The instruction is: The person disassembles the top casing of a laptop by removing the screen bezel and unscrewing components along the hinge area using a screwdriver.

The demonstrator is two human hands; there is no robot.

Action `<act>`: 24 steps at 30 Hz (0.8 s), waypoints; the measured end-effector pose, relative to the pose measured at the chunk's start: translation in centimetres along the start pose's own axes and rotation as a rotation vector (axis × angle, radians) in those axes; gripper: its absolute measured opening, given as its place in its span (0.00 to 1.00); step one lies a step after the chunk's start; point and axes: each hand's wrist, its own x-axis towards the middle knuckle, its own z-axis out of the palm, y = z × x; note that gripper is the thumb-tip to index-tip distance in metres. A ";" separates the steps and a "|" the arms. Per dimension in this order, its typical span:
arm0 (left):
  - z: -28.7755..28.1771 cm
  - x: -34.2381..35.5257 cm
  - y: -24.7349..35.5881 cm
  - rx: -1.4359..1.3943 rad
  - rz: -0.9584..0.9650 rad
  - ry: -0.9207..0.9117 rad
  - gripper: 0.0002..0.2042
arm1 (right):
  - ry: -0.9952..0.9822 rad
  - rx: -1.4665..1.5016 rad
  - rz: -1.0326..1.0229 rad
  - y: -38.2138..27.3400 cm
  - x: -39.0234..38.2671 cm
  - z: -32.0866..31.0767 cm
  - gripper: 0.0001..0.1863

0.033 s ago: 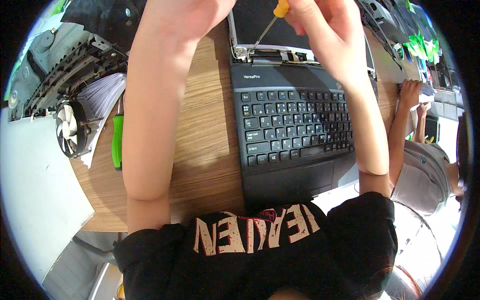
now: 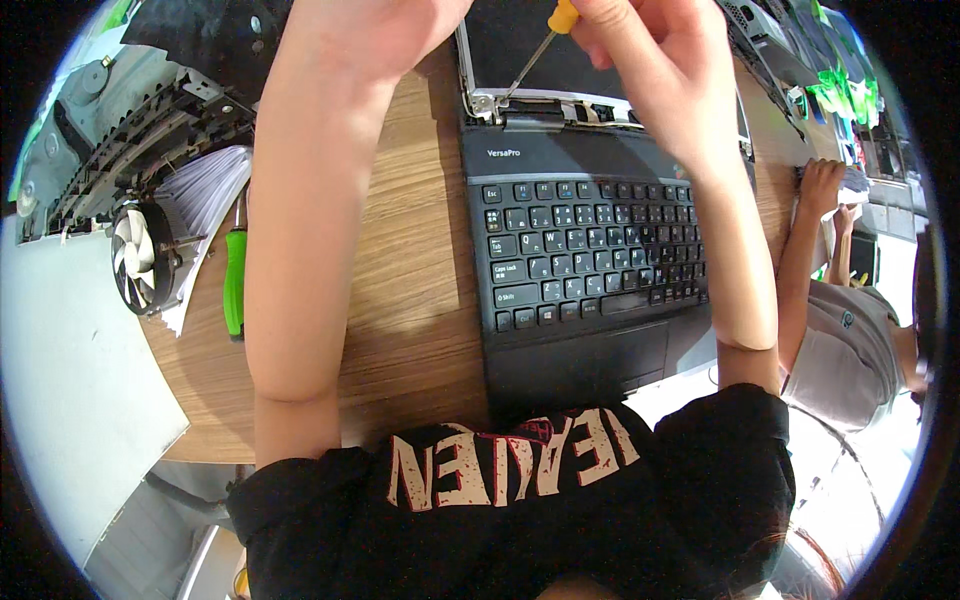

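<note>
My right hand (image 2: 668, 65) grips the yellow handle of a small screwdriver (image 2: 563, 17), fingers closed round it. The slanting shaft reaches down to the left, its tip by the metal hinge (image 2: 484, 104) at the left lower corner of the laptop screen (image 2: 545, 50). That screen is opened up, with silvery frame parts and cables bare along its lower edge. Below it lies the black laptop base (image 2: 570, 360) with its keyboard. My left hand (image 2: 375, 35) is beside the screen's left edge; its fingers lie beyond the picture's upper rim, so their hold is hidden.
Left of my left forearm lie a green-handled screwdriver (image 2: 234, 285), a stack of papers (image 2: 212, 185) and a black fan with white blades (image 2: 135, 248). Dark metal casing parts (image 2: 170, 110) stand behind. At the right, another person (image 2: 845, 330) works at the wooden table (image 2: 415, 230).
My right hand has shifted very slightly to the right around the screwdriver. The screwdriver tip, the laptop and my left arm look the same.
</note>
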 end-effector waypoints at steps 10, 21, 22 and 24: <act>0.1 -0.1 0.2 0.039 0.022 0.150 0.14 | -0.019 0.097 0.163 -2.7 0.2 0.3 0.09; 1.1 -0.3 0.3 0.000 -0.090 0.038 0.12 | 0.012 -0.249 -0.128 -0.8 0.7 -0.3 0.14; 1.4 -0.4 0.3 0.009 -0.097 0.096 0.11 | 0.000 -0.306 -0.149 -1.3 0.9 -0.7 0.14; 1.6 -0.4 0.1 0.019 -0.106 0.147 0.11 | -0.051 -0.343 -0.145 -2.5 1.1 -1.2 0.14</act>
